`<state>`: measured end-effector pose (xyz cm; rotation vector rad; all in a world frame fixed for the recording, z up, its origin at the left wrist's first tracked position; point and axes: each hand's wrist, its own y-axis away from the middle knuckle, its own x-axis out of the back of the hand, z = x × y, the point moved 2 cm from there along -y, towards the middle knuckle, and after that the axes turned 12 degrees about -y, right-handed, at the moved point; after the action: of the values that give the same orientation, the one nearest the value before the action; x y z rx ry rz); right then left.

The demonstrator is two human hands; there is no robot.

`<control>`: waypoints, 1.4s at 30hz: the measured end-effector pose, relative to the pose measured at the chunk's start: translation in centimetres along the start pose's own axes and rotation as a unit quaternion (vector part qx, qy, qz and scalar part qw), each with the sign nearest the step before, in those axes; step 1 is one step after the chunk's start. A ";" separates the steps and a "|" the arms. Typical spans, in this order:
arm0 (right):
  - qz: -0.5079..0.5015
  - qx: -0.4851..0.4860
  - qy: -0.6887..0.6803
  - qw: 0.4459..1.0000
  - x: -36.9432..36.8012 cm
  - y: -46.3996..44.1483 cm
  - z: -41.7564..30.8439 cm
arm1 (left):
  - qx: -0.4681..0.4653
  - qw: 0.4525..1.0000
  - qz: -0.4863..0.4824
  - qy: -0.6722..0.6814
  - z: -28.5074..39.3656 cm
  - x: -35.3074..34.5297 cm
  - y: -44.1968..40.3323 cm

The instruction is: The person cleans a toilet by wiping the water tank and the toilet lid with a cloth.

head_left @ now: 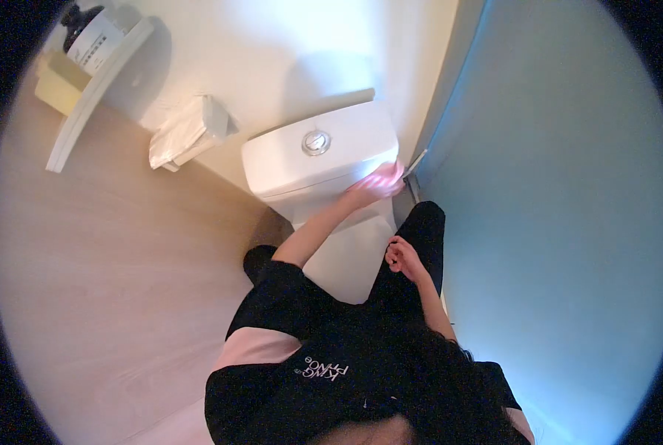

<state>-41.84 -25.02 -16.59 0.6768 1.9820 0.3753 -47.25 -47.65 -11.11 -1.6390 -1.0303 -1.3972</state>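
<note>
My left hand reaches across to the right front corner of the white toilet tank. Motion smears its fingers, and their grip cannot be made out. Just beyond them a thin, pale stick-like object slants beside the tank; contact with it is unclear. Over my dark-clothed right thigh, my right hand is loosely closed, with nothing visible in it. The white toilet lid is down between my legs. A round silver flush button sits on top of the tank.
A white corner shelf at upper left holds a dark-topped bottle with a white label and a yellowish block. A plastic-wrapped white pack is against the wall left of the tank. A blue-grey panel stands close on the right.
</note>
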 end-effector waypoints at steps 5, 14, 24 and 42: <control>-0.007 0.004 0.032 0.999 0.1 0.5 -0.2 | -0.018 0.855 -0.052 0.516 1.9 4.1 6.7; 0.003 -0.017 0.053 0.998 -0.6 -0.9 0.3 | 0.351 0.907 -0.071 0.220 -2.5 15.0 18.8; 0.002 -0.011 0.049 0.999 0.5 -1.1 0.5 | 0.569 0.527 0.631 0.020 -2.5 8.1 20.0; 0.041 -0.020 0.093 0.995 0.3 -1.9 0.9 | 0.542 0.211 0.412 0.702 2.6 -10.2 24.6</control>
<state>-41.77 -26.38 -18.21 0.7218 2.1207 0.5448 -24.65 -56.47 -22.39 0.5772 0.2906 -0.3974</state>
